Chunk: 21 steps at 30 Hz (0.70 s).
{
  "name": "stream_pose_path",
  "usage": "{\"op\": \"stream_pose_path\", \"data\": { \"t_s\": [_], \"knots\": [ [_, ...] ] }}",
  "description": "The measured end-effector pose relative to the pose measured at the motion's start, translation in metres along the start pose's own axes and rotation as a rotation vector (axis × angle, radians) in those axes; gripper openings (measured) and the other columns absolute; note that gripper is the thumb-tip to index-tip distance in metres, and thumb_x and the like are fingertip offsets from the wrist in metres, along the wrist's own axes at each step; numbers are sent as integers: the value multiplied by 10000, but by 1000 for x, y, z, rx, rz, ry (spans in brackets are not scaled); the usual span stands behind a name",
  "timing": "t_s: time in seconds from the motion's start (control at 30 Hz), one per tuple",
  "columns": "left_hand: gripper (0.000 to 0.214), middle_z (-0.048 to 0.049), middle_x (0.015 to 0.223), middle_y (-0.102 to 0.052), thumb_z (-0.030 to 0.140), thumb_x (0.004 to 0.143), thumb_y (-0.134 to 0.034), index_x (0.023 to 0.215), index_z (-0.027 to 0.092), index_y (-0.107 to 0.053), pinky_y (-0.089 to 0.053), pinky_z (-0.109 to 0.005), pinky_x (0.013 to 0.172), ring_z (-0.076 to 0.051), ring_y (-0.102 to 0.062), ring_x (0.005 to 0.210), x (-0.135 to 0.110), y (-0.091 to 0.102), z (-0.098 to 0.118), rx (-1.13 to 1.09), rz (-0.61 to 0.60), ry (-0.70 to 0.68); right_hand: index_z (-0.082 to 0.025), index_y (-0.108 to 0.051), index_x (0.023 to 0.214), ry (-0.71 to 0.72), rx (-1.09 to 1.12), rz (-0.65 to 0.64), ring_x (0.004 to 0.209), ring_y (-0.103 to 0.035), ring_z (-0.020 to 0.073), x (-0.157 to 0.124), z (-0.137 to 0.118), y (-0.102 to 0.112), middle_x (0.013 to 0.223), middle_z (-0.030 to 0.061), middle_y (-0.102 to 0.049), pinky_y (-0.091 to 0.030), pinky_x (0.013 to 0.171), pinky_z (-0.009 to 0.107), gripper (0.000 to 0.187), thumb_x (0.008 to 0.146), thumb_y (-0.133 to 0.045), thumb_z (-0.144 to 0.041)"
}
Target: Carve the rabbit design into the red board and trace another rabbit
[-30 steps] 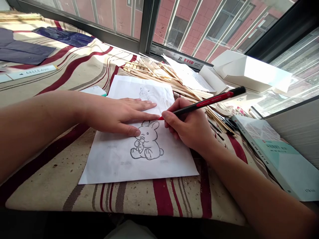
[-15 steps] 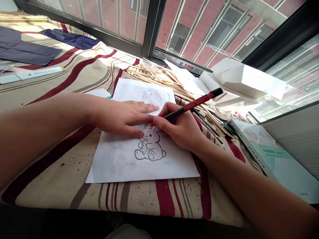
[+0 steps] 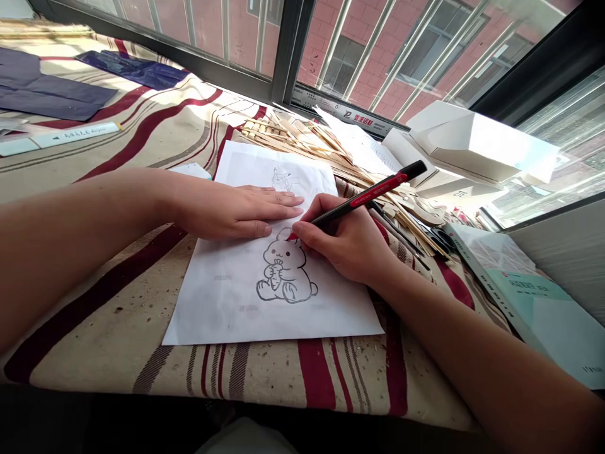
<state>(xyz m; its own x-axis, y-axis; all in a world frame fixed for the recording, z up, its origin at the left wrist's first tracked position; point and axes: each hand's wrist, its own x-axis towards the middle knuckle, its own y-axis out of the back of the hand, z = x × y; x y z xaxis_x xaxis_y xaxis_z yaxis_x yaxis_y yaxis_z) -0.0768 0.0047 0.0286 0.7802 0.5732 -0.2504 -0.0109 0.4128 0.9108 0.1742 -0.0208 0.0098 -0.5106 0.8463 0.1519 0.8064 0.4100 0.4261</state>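
Note:
A white sheet of paper (image 3: 222, 315) lies on the striped cloth. On it is a black line drawing of a rabbit (image 3: 286, 274) hugging a carrot, with a smaller, fainter drawing (image 3: 282, 180) higher up. My left hand (image 3: 241, 210) rests flat on the paper just above the rabbit, fingers stretched out to the right. In a writing grip, my right hand (image 3: 347, 236) holds a black and red marker pen (image 3: 373, 191). Its red tip meets the paper by the rabbit's ears, and its back end points up and right. My right fingers hide part of the ear area.
Thin wooden strips (image 3: 302, 142) lie loosely behind the paper. Scissors (image 3: 443, 241) and a pale green book (image 3: 534, 296) are at the right. A white open box (image 3: 491, 142) stands by the window. Dark blue sheets (image 3: 51, 94) lie at the far left.
My left hand has moved slightly up the paper and uncovered the rabbit's face. The pen tip stays near the ears, and the view has shifted a little.

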Motion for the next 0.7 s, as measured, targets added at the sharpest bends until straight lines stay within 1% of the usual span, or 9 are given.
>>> {"op": "stream_pose_path", "data": {
  "t_s": [0.13, 0.33, 0.43, 0.6, 0.7],
  "knots": [
    [802, -16, 1909, -150, 591, 1099, -349, 1825, 264, -255, -120, -455, 1438, -275, -159, 1778, 2, -1, -2, 17, 19, 7, -241, -575, 773, 0, -40, 25, 603, -537, 125, 0, -1, -1, 641, -55, -635, -451, 597, 301, 242, 855, -802, -250],
    [828, -19, 1918, -131, 586, 1092, -356, 1830, 232, -231, -78, -429, 1437, -272, -137, 1782, 2, -3, -5, 10, 22, 19, -241, -557, 768, 21, -116, 85, 719, -601, 161, 1, 0, -3, 699, -18, -655, -476, 663, 323, 228, 876, -755, -273],
    [826, -12, 1921, -122, 584, 1093, -347, 1832, 235, -224, -67, -434, 1436, -276, -124, 1784, 1, -3, -5, 15, 16, 25, -239, -554, 772, 27, -130, 92, 726, -598, 160, 2, 2, -3, 702, -17, -651, -479, 679, 327, 224, 899, -734, -277],
    [821, -7, 1917, -151, 572, 1086, -373, 1828, 243, -248, -88, -443, 1439, -301, -154, 1778, 1, -3, -4, 1, 22, 35, -236, -556, 782, 37, -144, 106, 746, -609, 167, 2, 5, -3, 731, -6, -667, -478, 695, 336, 226, 924, -730, -267],
    [832, -14, 1919, -134, 574, 1084, -344, 1830, 220, -236, -83, -438, 1438, -290, -143, 1781, 1, -2, -3, 16, 11, 36, -239, -558, 791, 41, -146, 108, 743, -610, 170, 2, 6, -3, 735, -4, -668, -478, 699, 346, 224, 938, -725, -262]
  ]
}}
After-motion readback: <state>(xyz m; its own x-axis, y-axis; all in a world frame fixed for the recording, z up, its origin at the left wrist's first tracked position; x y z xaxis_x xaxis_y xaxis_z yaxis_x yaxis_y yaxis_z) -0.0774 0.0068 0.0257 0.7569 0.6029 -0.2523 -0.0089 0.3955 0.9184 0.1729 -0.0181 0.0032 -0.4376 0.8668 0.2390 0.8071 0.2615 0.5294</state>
